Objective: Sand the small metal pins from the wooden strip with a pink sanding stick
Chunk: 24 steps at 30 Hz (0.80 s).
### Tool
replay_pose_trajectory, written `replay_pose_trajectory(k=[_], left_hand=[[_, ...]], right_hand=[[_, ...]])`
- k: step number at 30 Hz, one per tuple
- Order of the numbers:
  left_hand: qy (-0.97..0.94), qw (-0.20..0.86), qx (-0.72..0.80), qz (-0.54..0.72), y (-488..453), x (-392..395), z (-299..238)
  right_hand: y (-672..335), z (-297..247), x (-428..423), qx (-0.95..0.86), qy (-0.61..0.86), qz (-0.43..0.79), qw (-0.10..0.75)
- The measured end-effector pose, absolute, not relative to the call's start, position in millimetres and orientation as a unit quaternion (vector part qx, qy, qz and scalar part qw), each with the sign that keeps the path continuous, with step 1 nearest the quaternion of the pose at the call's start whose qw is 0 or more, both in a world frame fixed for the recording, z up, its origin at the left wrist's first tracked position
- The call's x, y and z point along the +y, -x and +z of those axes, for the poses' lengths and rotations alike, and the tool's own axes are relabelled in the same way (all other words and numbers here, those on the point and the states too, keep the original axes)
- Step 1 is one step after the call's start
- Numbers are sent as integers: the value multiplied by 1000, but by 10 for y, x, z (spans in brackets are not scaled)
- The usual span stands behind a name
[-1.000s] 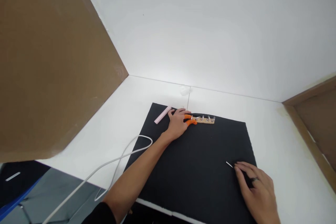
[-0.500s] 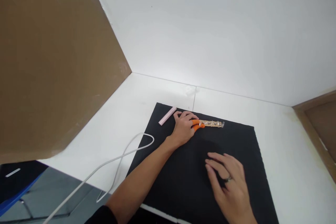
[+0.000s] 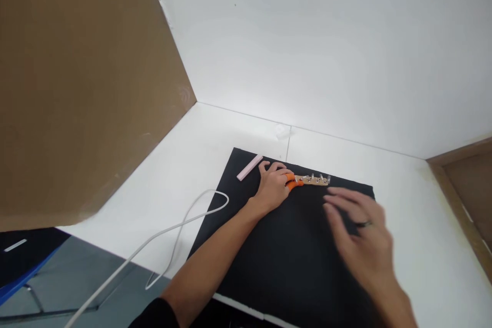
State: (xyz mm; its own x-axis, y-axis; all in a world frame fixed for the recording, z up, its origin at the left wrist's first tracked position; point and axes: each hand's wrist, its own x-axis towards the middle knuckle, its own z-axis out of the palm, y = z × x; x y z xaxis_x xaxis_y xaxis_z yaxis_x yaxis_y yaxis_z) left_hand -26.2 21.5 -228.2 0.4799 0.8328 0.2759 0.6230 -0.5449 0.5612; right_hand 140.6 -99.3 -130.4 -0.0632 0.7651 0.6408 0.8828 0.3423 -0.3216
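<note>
My left hand [image 3: 273,187] is closed over the orange handles [image 3: 295,182] of a tool that lies on the black mat [image 3: 284,261]. From those handles a tan strip [image 3: 317,181] runs to the right, with small shiny metal spots and short clear pieces standing along it. Whether strip and handles are one piece I cannot tell. My right hand [image 3: 365,230], a ring on one finger, is slightly blurred. Its fingers are apart and hold nothing, just below the strip's right end. Left of my left hand lies a pale pink bar [image 3: 249,167].
A white cable [image 3: 161,236] loops over the left of the white table [image 3: 180,164] and the mat's edge. Behind the mat sits a small clear object [image 3: 282,131]. A brown panel [image 3: 88,87] stands at left, a white wall [image 3: 315,51] at the back.
My right hand has moved up and to the right, closer to the strip's right end. The left hand stays on the orange handles. The clear pieces on the strip now stand more upright.
</note>
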Motion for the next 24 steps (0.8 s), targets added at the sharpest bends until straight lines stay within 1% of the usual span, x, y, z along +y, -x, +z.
replay_pose_trajectory(k=[4,8,12,17,19,21,24], left_hand=[[-824,213,429,301,266,226,-2304],[-810,230,417,341,259,239,-2345],[-807,257,385,368,217,217,-2440],[-813,294,359,352,146,111,-2542],[-821,303,347,336,125,51,-2541],[-833,307,331,322,107,-11,-2522],[-851,298,309,304,84,-97,-2476]], right_hand=[[-1715,-1152,-808,-670,630,-103,380],[-1714,-991,-512,-712,624,-64,316],[-1444,-853,2,-798,572,9,189],[-832,-922,683,-886,459,55,-35],[-604,-995,849,-898,423,54,-109],[-444,-1048,952,-902,401,44,-156],[-323,-1082,1039,-904,380,33,-195]])
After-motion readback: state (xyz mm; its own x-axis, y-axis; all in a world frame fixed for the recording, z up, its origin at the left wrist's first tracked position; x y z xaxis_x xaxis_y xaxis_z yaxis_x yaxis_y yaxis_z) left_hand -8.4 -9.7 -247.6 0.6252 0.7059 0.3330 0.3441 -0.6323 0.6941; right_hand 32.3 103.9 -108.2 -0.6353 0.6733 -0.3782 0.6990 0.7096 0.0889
